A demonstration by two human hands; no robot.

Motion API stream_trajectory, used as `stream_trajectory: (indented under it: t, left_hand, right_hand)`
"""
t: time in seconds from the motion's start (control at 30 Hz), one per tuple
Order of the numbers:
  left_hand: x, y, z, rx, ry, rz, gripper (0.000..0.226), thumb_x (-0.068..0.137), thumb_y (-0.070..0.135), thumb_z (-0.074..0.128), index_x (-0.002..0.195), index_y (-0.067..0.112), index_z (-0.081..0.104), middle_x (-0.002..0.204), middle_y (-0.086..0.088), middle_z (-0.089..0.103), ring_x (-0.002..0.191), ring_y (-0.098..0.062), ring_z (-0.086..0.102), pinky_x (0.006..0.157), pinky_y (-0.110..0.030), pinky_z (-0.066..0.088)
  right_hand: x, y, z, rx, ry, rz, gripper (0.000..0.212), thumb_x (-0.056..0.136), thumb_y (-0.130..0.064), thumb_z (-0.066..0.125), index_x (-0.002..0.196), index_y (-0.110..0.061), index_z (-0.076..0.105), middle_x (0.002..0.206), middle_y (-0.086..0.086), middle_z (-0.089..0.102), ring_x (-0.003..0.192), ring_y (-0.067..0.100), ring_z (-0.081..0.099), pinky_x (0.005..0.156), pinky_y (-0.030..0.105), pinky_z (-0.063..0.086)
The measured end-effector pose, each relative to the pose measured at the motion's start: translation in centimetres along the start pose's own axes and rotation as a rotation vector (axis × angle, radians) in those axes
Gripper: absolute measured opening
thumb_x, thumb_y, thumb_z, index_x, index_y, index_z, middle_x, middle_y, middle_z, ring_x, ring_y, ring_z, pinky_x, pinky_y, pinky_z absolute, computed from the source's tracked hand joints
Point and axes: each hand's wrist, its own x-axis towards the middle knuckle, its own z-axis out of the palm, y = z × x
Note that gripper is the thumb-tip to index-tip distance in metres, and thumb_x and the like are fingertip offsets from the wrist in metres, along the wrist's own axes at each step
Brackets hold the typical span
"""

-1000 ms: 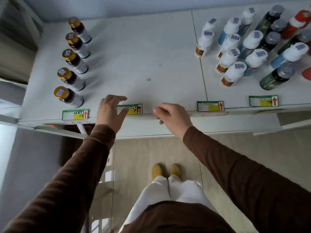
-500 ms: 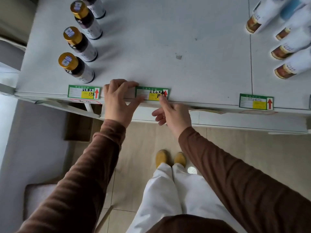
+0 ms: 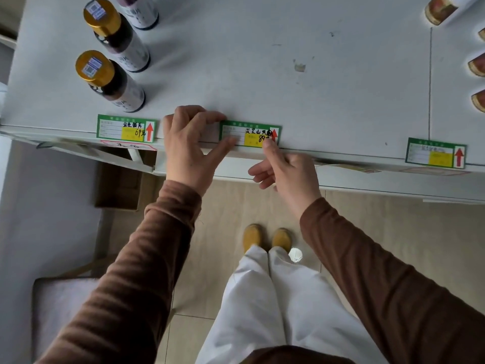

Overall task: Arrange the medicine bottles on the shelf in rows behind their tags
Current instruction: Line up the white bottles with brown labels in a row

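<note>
On the white shelf a green-and-yellow price tag lies at the front edge, in the middle. My left hand rests spread at its left end, thumb and forefinger touching the tag. The forefinger of my right hand presses the tag's lower right corner; its other fingers are loosely curled. Neither hand holds a bottle. Dark bottles with gold caps stand in a row behind the left tag. White bottles with brown bases show only partly at the right edge, behind the right tag.
The shelf surface behind the middle tag is bare apart from a small scuff. A seam splits the shelf boards on the right. Below the shelf are a cardboard box and a grey cushion on the tiled floor.
The view has come closer and lower over the shelf front. Both hands moved onto the middle tag; my right forefinger now presses its right corner.
</note>
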Motion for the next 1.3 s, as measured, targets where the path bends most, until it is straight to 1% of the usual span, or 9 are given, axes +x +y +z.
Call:
stream_trajectory:
  t: [0.13,0.3,0.37,0.47,0.57,0.77,0.93,1.13,1.3]
  left_hand:
    - [0.0,0.3,-0.2,-0.001,-0.019,-0.013,0.035,0.078,0.043,0.073,0.106,0.024,0.069,0.105,0.008,0.048,0.1,-0.012,0.039,0.083,-0.016,0.03]
    - [0.8,1.6,-1.1,0.106,-0.125,-0.013,0.037,0.077,0.035,0.071,0.112,0.022,0.065,0.11,-0.004,0.052,0.103,-0.024,0.041,0.089,-0.031,0.036]
    - [1.3,2.8,-1.3,0.172,-0.162,0.02,0.039,0.077,0.025,0.07,0.115,0.021,0.063,0.112,-0.008,0.054,0.105,-0.031,0.043,0.091,-0.038,0.037]
    - [2.1,5.9,-1.0,0.156,-0.219,0.104,0.039,0.078,0.017,0.07,0.116,0.019,0.062,0.113,-0.007,0.057,0.107,-0.032,0.046,0.093,-0.036,0.035]
    - [2.9,10.3,0.5,0.041,-0.272,0.161,0.039,0.078,0.017,0.072,0.116,0.017,0.063,0.116,-0.007,0.058,0.109,-0.03,0.048,0.093,-0.027,0.033]
    - [4.6,19.2,5.4,-0.088,-0.395,0.241,0.037,0.082,0.024,0.069,0.118,0.018,0.061,0.118,-0.003,0.057,0.111,-0.023,0.051,0.092,-0.027,0.039]
    - [5.9,25.5,11.0,-0.132,-0.459,0.248,0.04,0.08,0.027,0.071,0.118,0.018,0.061,0.114,-0.002,0.059,0.107,-0.02,0.055,0.092,-0.033,0.045]
    - [6.3,29.9,18.0,-0.107,-0.526,0.131,0.046,0.076,0.031,0.077,0.116,0.016,0.061,0.113,-0.003,0.061,0.101,-0.018,0.058,0.087,-0.027,0.044]
    - [5.5,31.8,21.0,-0.039,-0.43,0.11,0.036,0.071,0.034,0.075,0.096,0.012,0.061,0.089,-0.007,0.063,0.084,-0.027,0.055,0.075,-0.032,0.037]
  right_hand:
    - [0.1,0.0,-0.1,-0.012,-0.013,0.022,0.063,0.092,-0.064,0.042,0.065,-0.02,0.078,0.063,-0.002,0.074,0.056,0.013,0.069,0.053,0.014,0.043]
    - [-0.4,-1.4,-1.1,-0.079,-0.045,0.091,0.061,0.093,-0.058,0.047,0.064,-0.013,0.076,0.063,0.002,0.074,0.054,0.018,0.069,0.051,0.019,0.046]
    - [-1.2,-2.3,-3.0,-0.093,-0.013,0.091,0.057,0.093,-0.051,0.05,0.061,-0.01,0.074,0.062,0.002,0.073,0.054,0.021,0.069,0.06,0.03,0.056]
    - [-3.0,-3.7,-7.4,-0.37,0.123,-0.046,0.056,0.09,-0.056,0.046,0.057,-0.018,0.072,0.057,-0.009,0.07,0.052,0.01,0.068,0.068,0.031,0.057]
    - [-4.3,-4.9,-12.7,-0.757,0.315,-0.231,0.051,0.091,-0.058,0.048,0.066,-0.017,0.066,0.059,-0.004,0.065,0.06,0.016,0.062,0.059,0.03,0.049]
    - [-4.1,-6.3,-23.3,-0.85,0.459,-0.421,0.012,0.091,-0.033,0.06,0.093,-0.023,0.066,0.091,-0.006,0.068,0.081,0.016,0.061,0.07,0.032,0.05]
    - [-1.8,-6.8,-31.5,-0.881,0.526,-0.464,0.019,0.09,-0.02,0.062,0.109,-0.017,0.062,0.11,0.004,0.061,0.094,0.024,0.061,0.081,0.036,0.048]
    - [1.4,-7.1,-36.2,-1.022,0.295,-0.527,0.036,0.088,-0.022,0.064,0.122,-0.014,0.056,0.123,0.009,0.05,0.097,0.03,0.06,0.082,0.041,0.049]
    - [3.0,-6.8,-36.3,-1.069,0.141,-0.581,0.042,0.085,-0.027,0.064,0.124,-0.014,0.053,0.121,0.008,0.049,0.097,0.033,0.059,0.075,0.038,0.047]
